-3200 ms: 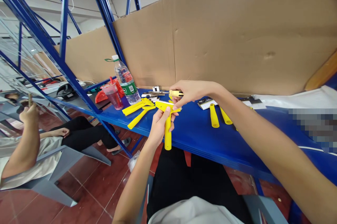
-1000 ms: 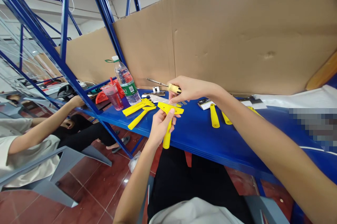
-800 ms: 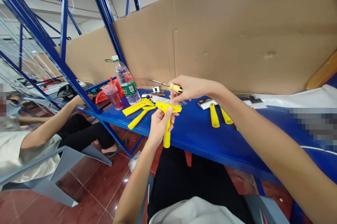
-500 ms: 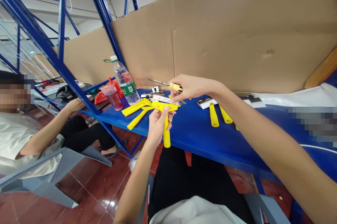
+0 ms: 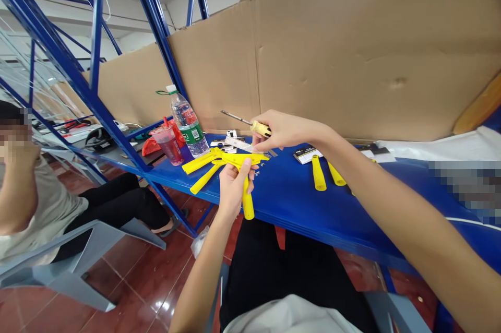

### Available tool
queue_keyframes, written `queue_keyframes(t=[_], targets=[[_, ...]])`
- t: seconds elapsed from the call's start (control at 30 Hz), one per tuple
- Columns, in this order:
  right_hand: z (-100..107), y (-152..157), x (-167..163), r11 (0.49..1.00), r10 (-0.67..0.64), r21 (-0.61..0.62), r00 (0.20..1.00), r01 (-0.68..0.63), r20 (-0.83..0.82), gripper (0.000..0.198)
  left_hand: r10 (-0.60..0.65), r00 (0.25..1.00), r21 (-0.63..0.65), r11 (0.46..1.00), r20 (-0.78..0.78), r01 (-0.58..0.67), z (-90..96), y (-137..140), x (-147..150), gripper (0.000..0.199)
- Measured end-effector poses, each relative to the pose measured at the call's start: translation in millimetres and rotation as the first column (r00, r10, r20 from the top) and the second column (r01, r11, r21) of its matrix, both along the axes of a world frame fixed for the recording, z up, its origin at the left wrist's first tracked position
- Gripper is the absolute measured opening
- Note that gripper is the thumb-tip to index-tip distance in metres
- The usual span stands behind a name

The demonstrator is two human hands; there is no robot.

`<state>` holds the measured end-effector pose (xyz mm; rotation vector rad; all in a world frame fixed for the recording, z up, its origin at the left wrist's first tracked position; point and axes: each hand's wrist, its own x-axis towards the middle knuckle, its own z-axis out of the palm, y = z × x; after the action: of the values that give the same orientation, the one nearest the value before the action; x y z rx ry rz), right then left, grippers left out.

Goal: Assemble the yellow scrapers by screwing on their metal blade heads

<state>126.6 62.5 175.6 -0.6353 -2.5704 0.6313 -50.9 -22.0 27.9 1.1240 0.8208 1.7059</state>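
Observation:
My left hand [image 5: 234, 182] is wrapped round a yellow plastic scraper-like piece [image 5: 248, 202], its handle pointing down toward me and its wide end up. In my right hand [image 5: 270, 132] is a screwdriver [image 5: 260, 128] with a pale yellow handle, held between the fingers; its metal shaft points up and left, away from the yellow piece. The right fingertips hang just above the piece's wide end; whether they pinch something small too, I cannot tell. Left of my left hand, more yellow pieces [image 5: 203, 179] lie on the blue table [image 5: 282, 205]. Small metal bits [image 5: 261, 167] lie behind it.
A water bottle [image 5: 190, 127] and a red drink cup [image 5: 168, 146] stand at the back left. Yellow handles [image 5: 319, 174] lie right, by a black-and-white packet [image 5: 307, 154]. Cardboard [image 5: 332, 51] walls the back. A co-worker [image 5: 47, 202] sits left beyond a blue post [image 5: 117, 137].
My right hand with the screwdriver has barely moved, and my left hand still grips the yellow piece. The co-worker's arm has come back from the table and up toward the head.

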Motion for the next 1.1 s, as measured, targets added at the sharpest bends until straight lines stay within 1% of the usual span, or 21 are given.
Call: queue_keyframes(t=[0.13, 0.27, 0.37, 0.67, 0.93, 1.1], targets=[[1.0, -2.0, 0.6, 1.0, 0.003, -0.029, 1.0, -0.002, 0.031, 0.02, 0.01, 1.0, -0.016, 1.0, 0.008, -0.01, 0.7, 0.2, -0.8, 0.044], [-0.4, -0.6, 0.4, 0.998, 0.034, -0.048, 0.997, -0.031, 0.072, 0.017, 0.016, 1.0, -0.017, 1.0, 0.0, -0.016, 0.8, 0.3, -1.3, 0.045], [-1.5, 1.4, -0.1, 0.998, 0.051, -0.052, 0.995, -0.046, 0.081, 0.02, 0.025, 1.0, -0.016, 1.0, -0.006, -0.025, 0.8, 0.3, -1.3, 0.046], [-4.1, 2.0, -3.0, 0.999, 0.017, -0.045, 0.997, -0.013, 0.076, 0.027, 0.056, 0.998, -0.029, 0.998, -0.024, -0.057, 0.7, -1.1, 1.9, 0.051], [-4.2, 2.3, -4.6, 1.0, -0.012, -0.007, 0.997, 0.013, 0.078, 0.023, 0.009, 0.999, -0.018, 1.0, -0.036, -0.01, 3.2, -5.6, 5.1, 0.049], [-2.7, 0.5, -3.1, 1.0, 0.005, -0.011, 0.995, -0.004, 0.098, 0.022, -0.01, 0.996, -0.028, 1.0, -0.09, 0.007, 3.6, -6.6, 4.1, 0.05]])
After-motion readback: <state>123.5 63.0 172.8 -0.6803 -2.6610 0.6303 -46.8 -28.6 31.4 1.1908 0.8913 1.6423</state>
